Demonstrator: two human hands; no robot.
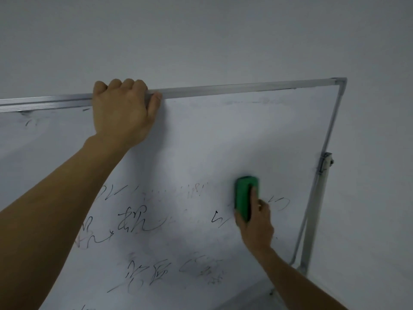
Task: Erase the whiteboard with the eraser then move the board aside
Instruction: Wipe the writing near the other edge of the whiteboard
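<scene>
Wiping right-of-centre on whiteboard with green eraser gripped in right hand, left hand curled over top rail to steady; risk of swinging on side bracket if that grip slackens under pushing, leaving marker writing lower left smeared, not cleared.

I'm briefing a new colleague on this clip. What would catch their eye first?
The green eraser, held by the right hand against the whiteboard, right of centre. Next, the left hand gripping the top rail, and the half-smeared black writing across the lower part.
</scene>
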